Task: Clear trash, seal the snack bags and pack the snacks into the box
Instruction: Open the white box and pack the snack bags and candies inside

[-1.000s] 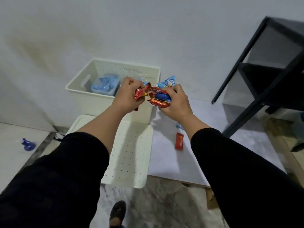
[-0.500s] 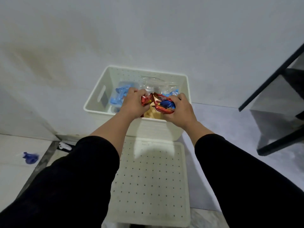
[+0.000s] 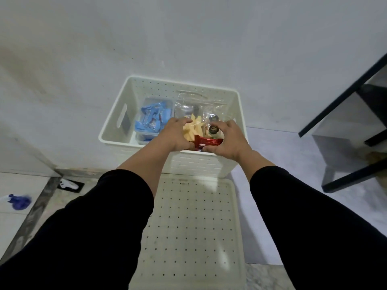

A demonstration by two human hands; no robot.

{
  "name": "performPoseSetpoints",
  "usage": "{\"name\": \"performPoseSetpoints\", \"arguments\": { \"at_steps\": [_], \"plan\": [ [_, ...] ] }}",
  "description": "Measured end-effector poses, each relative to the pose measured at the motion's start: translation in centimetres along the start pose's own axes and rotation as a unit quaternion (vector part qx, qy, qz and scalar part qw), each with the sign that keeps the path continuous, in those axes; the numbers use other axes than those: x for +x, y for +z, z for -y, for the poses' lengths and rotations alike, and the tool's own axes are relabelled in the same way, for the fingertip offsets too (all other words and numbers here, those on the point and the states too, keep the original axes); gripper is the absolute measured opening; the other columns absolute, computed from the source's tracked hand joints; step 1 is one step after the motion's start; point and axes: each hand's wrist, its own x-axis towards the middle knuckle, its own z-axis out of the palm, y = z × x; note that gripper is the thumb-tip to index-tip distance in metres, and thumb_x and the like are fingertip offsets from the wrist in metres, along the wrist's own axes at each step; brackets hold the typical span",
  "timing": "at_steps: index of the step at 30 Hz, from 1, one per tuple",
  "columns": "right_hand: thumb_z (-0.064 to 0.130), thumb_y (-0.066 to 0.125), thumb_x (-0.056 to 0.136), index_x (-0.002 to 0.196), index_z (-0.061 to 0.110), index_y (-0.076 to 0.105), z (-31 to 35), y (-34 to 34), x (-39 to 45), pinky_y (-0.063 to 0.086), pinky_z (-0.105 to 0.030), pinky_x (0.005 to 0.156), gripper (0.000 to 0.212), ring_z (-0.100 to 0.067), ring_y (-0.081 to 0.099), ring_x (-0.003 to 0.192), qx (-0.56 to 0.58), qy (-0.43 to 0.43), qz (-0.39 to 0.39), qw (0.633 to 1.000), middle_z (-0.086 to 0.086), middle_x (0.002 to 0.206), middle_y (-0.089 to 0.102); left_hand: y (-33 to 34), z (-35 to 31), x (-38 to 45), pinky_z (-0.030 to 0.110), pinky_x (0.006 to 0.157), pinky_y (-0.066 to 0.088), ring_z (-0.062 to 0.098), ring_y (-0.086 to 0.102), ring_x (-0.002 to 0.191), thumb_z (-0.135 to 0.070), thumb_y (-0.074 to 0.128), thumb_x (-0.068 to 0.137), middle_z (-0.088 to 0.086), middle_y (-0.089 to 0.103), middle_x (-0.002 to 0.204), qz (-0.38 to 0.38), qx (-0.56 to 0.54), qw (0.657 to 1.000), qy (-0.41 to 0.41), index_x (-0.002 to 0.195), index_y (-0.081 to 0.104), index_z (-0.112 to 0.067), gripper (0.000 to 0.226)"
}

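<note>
A white perforated box [image 3: 219,92] stands against the wall. Inside it on the left lies a clear tub of blue snack packets [image 3: 151,120]. On the right lies a clear bag of pale yellow sticks [image 3: 195,127] with a round dark label. My left hand [image 3: 174,135] and my right hand [image 3: 227,141] reach over the box's near rim. Between them they hold red snack packets [image 3: 206,141] low inside the box, one hand at each end.
The box's white perforated lid [image 3: 188,233] lies flat on the floor right in front of it, under my forearms. A black metal shelf frame [image 3: 343,114] stands at the right. A blue crumpled scrap [image 3: 19,201] and a small white object [image 3: 68,184] lie on the floor at left.
Both hands have carried the red packets from above the floor over the box and down past its near rim. My view has swung left onto the box.
</note>
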Motion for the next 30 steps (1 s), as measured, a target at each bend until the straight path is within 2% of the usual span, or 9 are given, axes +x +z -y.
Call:
{"name": "performPoseSetpoints", "arguments": {
  "at_steps": [3, 6, 8, 11, 15, 20, 24, 27, 30],
  "plan": [
    [0.048, 0.074, 0.072, 0.142, 0.036, 0.034, 0.1, -0.3, -0.5, 0.026, -0.045, 0.114, 0.081, -0.022, 0.023, 0.141, -0.032, -0.036, -0.039, 0.998, -0.004, 0.148, 0.027, -0.1, 0.2, -0.1, 0.039, 0.113, 0.023, 0.024, 0.011, 0.146, -0.03, 0.083, 0.068, 0.004, 0.002, 0.16, -0.028, 0.01, 0.999, 0.031, 0.148, 0.016, -0.038, 0.105],
    [0.074, 0.046, 0.07, 0.146, 0.041, 0.023, 0.6, -1.2, -1.2, 0.016, -0.052, 0.116, 0.085, -0.024, 0.009, 0.147, -0.101, -0.051, -0.092, 0.989, -0.003, 0.157, 0.016, -0.7, 0.0, -0.6, 0.05, 0.117, 0.019, 0.023, 0.0, 0.148, -0.038, 0.085, 0.064, -0.002, -0.01, 0.16, -0.041, 0.02, 0.997, 0.057, 0.149, 0.002, -0.041, 0.119],
    [0.079, 0.035, 0.068, 0.147, 0.044, 0.016, 0.7, -1.9, -1.9, 0.01, -0.054, 0.116, 0.088, -0.024, 0.001, 0.148, -0.104, -0.048, -0.124, 0.986, -0.001, 0.16, 0.009, -1.1, -0.5, -1.1, 0.056, 0.116, 0.014, 0.022, -0.007, 0.148, -0.044, 0.086, 0.059, -0.003, -0.014, 0.16, -0.047, 0.019, 0.996, 0.067, 0.149, -0.004, -0.042, 0.127],
    [0.07, 0.049, 0.08, 0.147, 0.045, 0.011, 0.0, -3.5, -3.1, 0.006, -0.054, 0.117, 0.081, -0.024, -0.004, 0.148, -0.103, -0.047, -0.148, 0.982, 0.0, 0.161, 0.003, -1.3, -2.0, -2.1, 0.057, 0.116, 0.01, 0.021, -0.01, 0.147, -0.051, 0.086, 0.054, -0.003, -0.012, 0.16, -0.067, 0.009, 0.994, 0.081, 0.148, -0.007, -0.042, 0.132],
    [0.062, 0.055, 0.083, 0.148, 0.044, 0.009, -2.4, -5.8, -5.3, 0.006, -0.053, 0.117, 0.082, -0.023, -0.005, 0.148, -0.095, -0.037, -0.159, 0.982, 0.001, 0.16, 0.002, 0.5, -5.6, -3.7, 0.055, 0.117, 0.007, 0.019, -0.01, 0.147, -0.055, 0.085, 0.053, -0.001, -0.006, 0.161, -0.086, -0.015, 0.989, 0.118, 0.15, -0.005, -0.037, 0.133],
    [0.061, 0.057, 0.082, 0.148, 0.044, 0.008, -8.2, -8.0, -9.5, 0.007, -0.054, 0.116, 0.083, -0.024, -0.003, 0.148, -0.086, -0.019, -0.159, 0.983, 0.001, 0.16, 0.002, 6.7, -10.4, -6.0, 0.052, 0.118, 0.009, 0.017, -0.006, 0.148, -0.06, 0.081, 0.054, -0.004, 0.002, 0.161, -0.114, 0.01, 0.98, 0.161, 0.152, -0.001, -0.029, 0.131],
    [0.061, 0.058, 0.081, 0.148, 0.045, 0.007, -14.5, -8.8, -13.5, 0.007, -0.054, 0.116, 0.086, -0.024, -0.003, 0.148, -0.09, 0.002, -0.123, 0.988, 0.002, 0.16, 0.001, 13.5, -13.6, -8.4, 0.04, 0.12, 0.003, 0.016, -0.004, 0.148, -0.061, 0.077, 0.06, -0.003, 0.004, 0.161, -0.134, 0.041, 0.971, 0.193, 0.152, 0.001, -0.021, 0.127],
    [0.062, 0.06, 0.079, 0.147, 0.046, 0.005, -19.4, -8.5, -16.0, 0.008, -0.054, 0.116, 0.09, -0.025, -0.003, 0.148, -0.092, 0.015, -0.098, 0.991, 0.001, 0.16, 0.001, 19.3, -14.9, -9.9, 0.041, 0.121, 0.005, 0.015, -0.005, 0.148, -0.057, 0.08, 0.059, -0.002, 0.002, 0.161, -0.101, 0.037, 0.979, 0.174, 0.152, -0.002, -0.02, 0.13],
    [0.067, 0.061, 0.074, 0.147, 0.047, 0.002, -23.5, -7.2, -17.7, 0.009, -0.055, 0.116, 0.096, -0.025, -0.003, 0.148, -0.106, 0.032, -0.059, 0.992, 0.002, 0.16, -0.002, 25.0, -15.0, -11.3, 0.039, 0.121, 0.0, 0.015, -0.012, 0.147, -0.058, 0.081, 0.057, -0.002, -0.009, 0.16, -0.037, 0.06, 0.993, 0.099, 0.151, -0.01, -0.018, 0.136]
  ]
}}
